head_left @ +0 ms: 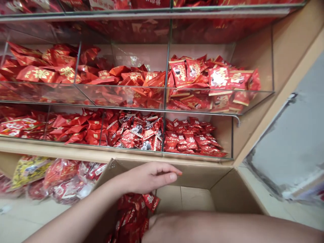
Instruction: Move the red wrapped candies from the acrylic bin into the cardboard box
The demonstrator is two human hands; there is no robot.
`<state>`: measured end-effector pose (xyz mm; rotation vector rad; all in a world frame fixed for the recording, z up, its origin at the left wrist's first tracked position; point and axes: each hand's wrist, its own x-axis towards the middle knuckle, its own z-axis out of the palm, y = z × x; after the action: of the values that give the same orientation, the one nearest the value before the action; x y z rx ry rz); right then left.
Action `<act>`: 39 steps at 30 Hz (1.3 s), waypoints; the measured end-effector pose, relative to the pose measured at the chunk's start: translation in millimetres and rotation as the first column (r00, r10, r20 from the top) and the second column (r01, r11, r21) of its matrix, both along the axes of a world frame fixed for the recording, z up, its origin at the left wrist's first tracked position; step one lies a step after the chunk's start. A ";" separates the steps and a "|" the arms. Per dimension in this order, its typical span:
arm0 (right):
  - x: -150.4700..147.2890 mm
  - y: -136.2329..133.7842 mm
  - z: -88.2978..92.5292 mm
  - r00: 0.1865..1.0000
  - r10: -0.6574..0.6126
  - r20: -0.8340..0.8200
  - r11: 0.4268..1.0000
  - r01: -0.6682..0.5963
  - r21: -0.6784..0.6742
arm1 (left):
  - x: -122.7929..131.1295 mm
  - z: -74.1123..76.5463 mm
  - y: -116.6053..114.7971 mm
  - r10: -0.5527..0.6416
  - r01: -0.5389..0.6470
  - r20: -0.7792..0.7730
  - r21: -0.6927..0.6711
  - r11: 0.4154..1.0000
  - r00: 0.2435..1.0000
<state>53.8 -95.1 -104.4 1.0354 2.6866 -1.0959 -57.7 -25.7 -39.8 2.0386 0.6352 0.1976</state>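
My left hand (154, 175) is over a cardboard box (197, 173), fingers stretched out and thumb below them, with nothing visible in it. Below it, red wrapped packets (130, 216) are heaped at the box's left side. My right hand (153, 227) reaches in from the right, low over the box and against the heap; its fingers are hidden. One packet (151, 201) with white lettering lies at the heap's top edge, between my hands.
Beyond the box stands a shelf unit (76, 148) with clear dividers and compartments of red packets (189, 140). Bagged goods (62, 173) lie under the shelf at left. A grey wall panel (288, 145) is at right, beside the tiled floor (286, 209).
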 end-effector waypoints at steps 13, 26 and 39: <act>63.9 14.5 66.5 0.657 -0.426 -0.622 0.845 0.535 -0.014 | 16.8 -3.9 -3.4 0.122 0.178 0.290 -0.816 0.550 0.949; 62.1 23.3 63.3 0.234 -0.550 -0.801 0.759 0.542 -0.362 | 26.2 4.7 -12.6 0.481 -0.191 0.378 -0.594 0.781 0.791; 65.2 20.7 56.3 0.474 -0.142 -0.869 0.594 0.743 0.309 | 28.8 13.5 -20.0 0.564 -0.153 0.607 -0.593 0.790 0.560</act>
<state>119.0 -74.5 -48.1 1.9432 3.8345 -0.6582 -28.9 -45.8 -26.4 1.1177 0.4819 1.0132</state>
